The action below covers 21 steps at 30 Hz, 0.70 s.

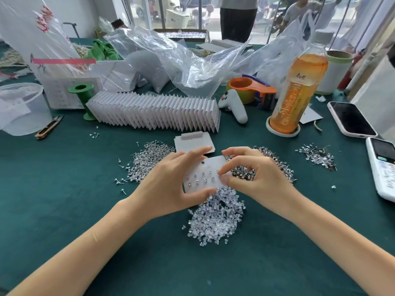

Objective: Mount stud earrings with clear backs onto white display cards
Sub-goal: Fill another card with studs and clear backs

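My left hand (168,182) holds a white display card (206,175) by its left edge, thumb under the lower rim, above the green cloth. Several stud earrings sit in rows on the card. My right hand (254,174) pinches at the card's right edge with thumb and forefinger; what sits between the fingertips is too small to tell. A heap of clear backs (215,216) lies just below the card. Loose stud earrings are piled to the left (147,161) and behind my right hand (277,161). A blank card (192,142) lies beyond the hands.
A long fanned row of filled cards (154,110) stands across the middle. An orange drink bottle (299,88), tape dispenser (254,90), white controller (234,105), two phones (350,118), thread snips (49,127), a plastic cup (19,107) and crumpled clear bags (188,58) ring the work area.
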### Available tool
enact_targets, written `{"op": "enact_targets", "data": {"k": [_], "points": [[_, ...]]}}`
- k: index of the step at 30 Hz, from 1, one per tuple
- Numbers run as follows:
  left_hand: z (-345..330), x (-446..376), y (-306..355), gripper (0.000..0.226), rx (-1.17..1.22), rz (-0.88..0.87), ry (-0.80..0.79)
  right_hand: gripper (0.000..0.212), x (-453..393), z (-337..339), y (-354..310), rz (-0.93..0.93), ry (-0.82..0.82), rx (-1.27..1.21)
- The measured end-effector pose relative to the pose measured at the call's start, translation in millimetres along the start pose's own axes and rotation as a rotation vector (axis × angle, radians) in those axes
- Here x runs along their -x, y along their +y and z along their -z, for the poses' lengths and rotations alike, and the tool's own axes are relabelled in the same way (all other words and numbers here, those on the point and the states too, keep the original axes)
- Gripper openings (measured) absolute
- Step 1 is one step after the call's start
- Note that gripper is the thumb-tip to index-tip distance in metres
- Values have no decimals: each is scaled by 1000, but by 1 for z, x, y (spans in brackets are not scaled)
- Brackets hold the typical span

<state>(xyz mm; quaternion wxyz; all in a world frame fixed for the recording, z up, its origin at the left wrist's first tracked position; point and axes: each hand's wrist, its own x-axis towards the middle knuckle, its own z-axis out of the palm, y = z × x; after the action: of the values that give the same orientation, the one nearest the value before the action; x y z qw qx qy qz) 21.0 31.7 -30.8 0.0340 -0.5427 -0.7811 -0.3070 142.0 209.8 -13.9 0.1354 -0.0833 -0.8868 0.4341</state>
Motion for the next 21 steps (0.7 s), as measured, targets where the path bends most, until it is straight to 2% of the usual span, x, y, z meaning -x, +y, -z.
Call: {"op": "enact_targets", "data": {"k": [11, 13, 18, 21], "points": [[1, -1, 0, 77, -22, -17, 7, 12, -1, 3, 4, -17, -24, -62], [2, -1, 0, 78, -25, -19, 7, 14, -1, 4, 5, -6, 14, -82], [2, -1, -2, 78, -41, -21, 4, 9, -8, 11, 15, -59, 243, -154], [2, -1, -4, 77, -65, -21, 16, 14, -9, 17, 24, -62, 224, 30]]}}
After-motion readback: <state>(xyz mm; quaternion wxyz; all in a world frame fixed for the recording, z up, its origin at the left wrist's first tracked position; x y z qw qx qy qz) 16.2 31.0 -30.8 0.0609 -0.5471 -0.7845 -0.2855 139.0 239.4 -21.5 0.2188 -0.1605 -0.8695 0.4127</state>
